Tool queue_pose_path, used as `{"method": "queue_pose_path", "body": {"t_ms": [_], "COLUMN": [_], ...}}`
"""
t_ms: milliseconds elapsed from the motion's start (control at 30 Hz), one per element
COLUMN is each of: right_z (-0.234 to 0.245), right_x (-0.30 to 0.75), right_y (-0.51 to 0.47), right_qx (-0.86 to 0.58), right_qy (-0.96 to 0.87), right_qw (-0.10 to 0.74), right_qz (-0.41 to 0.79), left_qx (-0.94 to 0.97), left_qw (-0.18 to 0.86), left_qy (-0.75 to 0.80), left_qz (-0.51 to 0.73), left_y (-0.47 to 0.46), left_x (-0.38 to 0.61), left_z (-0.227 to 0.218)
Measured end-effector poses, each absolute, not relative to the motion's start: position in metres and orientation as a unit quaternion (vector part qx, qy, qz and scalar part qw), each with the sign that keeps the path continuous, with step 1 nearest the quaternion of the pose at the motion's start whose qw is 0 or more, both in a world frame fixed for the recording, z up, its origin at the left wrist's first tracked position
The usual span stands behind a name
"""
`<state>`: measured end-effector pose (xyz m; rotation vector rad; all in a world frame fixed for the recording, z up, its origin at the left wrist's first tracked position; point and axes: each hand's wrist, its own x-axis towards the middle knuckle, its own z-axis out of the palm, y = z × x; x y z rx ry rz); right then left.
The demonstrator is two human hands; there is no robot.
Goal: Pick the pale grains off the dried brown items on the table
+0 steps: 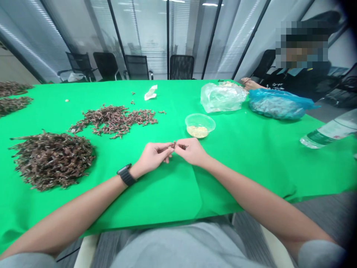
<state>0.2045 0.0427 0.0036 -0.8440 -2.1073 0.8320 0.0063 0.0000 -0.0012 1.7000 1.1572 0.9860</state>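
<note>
Both of my hands meet above the green table cover, near the middle. My left hand and my right hand pinch a small dried brown piece between their fingertips. To the left lies a large heap of dried brown sprigs, and a looser scatter of them spreads beyond my hands. A clear plastic bowl holding pale grains stands just past my right hand, not touching it.
A co-worker's hand rests at a clear plastic bag on the far edge. A blue bag lies beside it, and a plastic water bottle lies at the right. More brown heaps sit at the far left.
</note>
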Motion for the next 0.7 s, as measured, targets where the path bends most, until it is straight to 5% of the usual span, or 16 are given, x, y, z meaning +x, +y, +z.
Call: {"method": "queue_pose_path", "body": {"t_ms": [233,367,500,700], "right_z": [0.017,0.020,0.014,0.003], "right_x": [0.199,0.203,0.202,0.206], "right_y": [0.041,0.048,0.048,0.047], "right_qx": [-0.367,-0.308,-0.355,-0.316], "right_qy": [-0.450,-0.373,-0.522,-0.845], "right_qw": [0.274,0.206,0.255,0.368], "right_qz": [0.767,0.851,0.732,0.225], "left_qx": [0.777,0.808,0.786,0.705], "left_qw": [0.231,0.167,0.195,0.319], "left_qy": [0.432,0.410,0.438,0.490], "left_qz": [0.396,0.388,0.391,0.402], "left_y": [-0.002,0.000,0.001,0.003], "left_x": [0.004,0.001,0.004,0.008], "left_z": [0.002,0.000,0.000,-0.002]}}
